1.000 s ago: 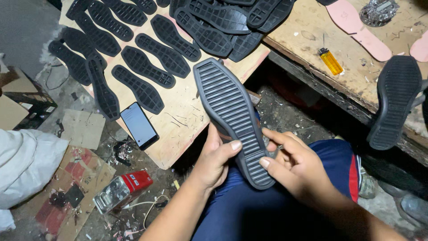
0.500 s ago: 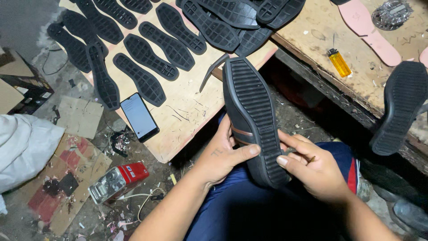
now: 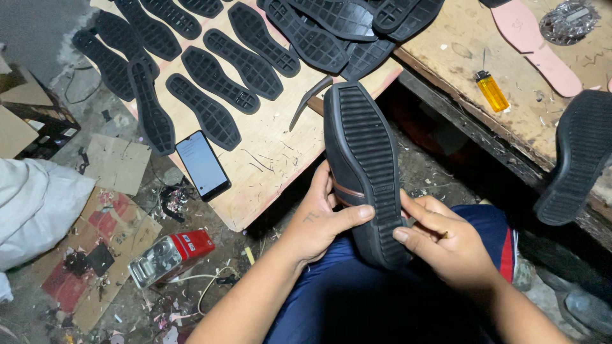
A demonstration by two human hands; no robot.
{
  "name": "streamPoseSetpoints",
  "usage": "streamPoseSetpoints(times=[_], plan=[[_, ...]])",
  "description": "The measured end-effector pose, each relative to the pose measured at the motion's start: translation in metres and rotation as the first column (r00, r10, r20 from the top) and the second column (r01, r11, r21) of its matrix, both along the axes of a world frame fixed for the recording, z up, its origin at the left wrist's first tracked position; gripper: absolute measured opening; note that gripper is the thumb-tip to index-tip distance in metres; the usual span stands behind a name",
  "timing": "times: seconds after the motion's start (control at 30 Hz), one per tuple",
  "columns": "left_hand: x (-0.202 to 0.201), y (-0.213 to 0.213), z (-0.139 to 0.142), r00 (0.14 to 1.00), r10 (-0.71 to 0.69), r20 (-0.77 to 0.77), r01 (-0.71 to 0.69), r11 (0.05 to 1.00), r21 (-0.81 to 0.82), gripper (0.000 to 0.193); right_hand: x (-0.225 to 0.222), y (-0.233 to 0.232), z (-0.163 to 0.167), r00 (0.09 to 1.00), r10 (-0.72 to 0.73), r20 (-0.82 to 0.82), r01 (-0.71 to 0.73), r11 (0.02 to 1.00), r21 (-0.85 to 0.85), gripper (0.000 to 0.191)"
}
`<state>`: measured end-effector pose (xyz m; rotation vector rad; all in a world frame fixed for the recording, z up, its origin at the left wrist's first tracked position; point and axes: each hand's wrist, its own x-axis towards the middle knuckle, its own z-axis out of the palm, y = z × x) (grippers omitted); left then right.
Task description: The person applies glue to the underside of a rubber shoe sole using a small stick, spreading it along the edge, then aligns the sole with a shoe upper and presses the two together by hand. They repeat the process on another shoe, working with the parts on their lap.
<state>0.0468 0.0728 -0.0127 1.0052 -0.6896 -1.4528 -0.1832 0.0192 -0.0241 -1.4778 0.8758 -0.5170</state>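
Observation:
A black shoe with a ribbed rubber sole (image 3: 368, 159) is held sole-up over my lap, toe pointing away. My left hand (image 3: 322, 220) wraps its left side near the heel, thumb lying across the sole. My right hand (image 3: 443, 239) grips the heel end from the right, thumb on the sole edge. A thin brown stripe shows on the shoe's side by my left fingers. A dark strip of trimmed rubber (image 3: 309, 99) curls off the toe toward the board.
A wooden board (image 3: 268, 159) carries several black soles (image 3: 210, 114) and a smartphone (image 3: 202, 164). A workbench (image 3: 459, 57) at the right holds a yellow lighter (image 3: 493, 91), a pink insole (image 3: 535, 44) and another black sole (image 3: 574, 156). A red-and-silver device (image 3: 169, 255) lies on the littered floor.
The shoe has tipped from lying flat to standing more on edge, showing its side. Both hands shifted their grip around the heel. The view moved slightly.

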Motion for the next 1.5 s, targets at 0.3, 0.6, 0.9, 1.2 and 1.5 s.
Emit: streamPoseSetpoints(times=[0.3,0.6,0.9,1.2,1.5], plan=[[-0.007,0.001,0.000,1.000,0.012,-0.023,-0.012,1.000,0.009,0.089,0.004,0.003,-0.002,0.997,0.007,-0.071,-0.014,0.995,-0.094,0.060],[-0.023,-0.015,0.008,0.981,0.194,0.020,-0.195,0.980,0.031,0.068,0.010,-0.001,0.006,0.998,-0.031,-0.061,0.019,0.983,-0.183,0.055],[-0.020,-0.035,0.027,0.916,0.400,-0.017,-0.377,0.876,0.300,0.050,0.030,0.010,0.014,0.977,-0.158,0.143,0.189,0.953,-0.238,0.066],[-0.020,-0.028,0.008,0.917,0.362,-0.168,-0.330,0.925,0.190,0.047,0.025,0.015,0.004,0.975,-0.143,0.168,0.171,0.971,-0.164,0.060],[0.000,-0.019,-0.004,0.926,0.229,-0.301,-0.220,0.973,0.066,0.058,-0.034,0.008,-0.013,0.897,-0.259,0.359,0.162,0.947,0.277,0.039]])
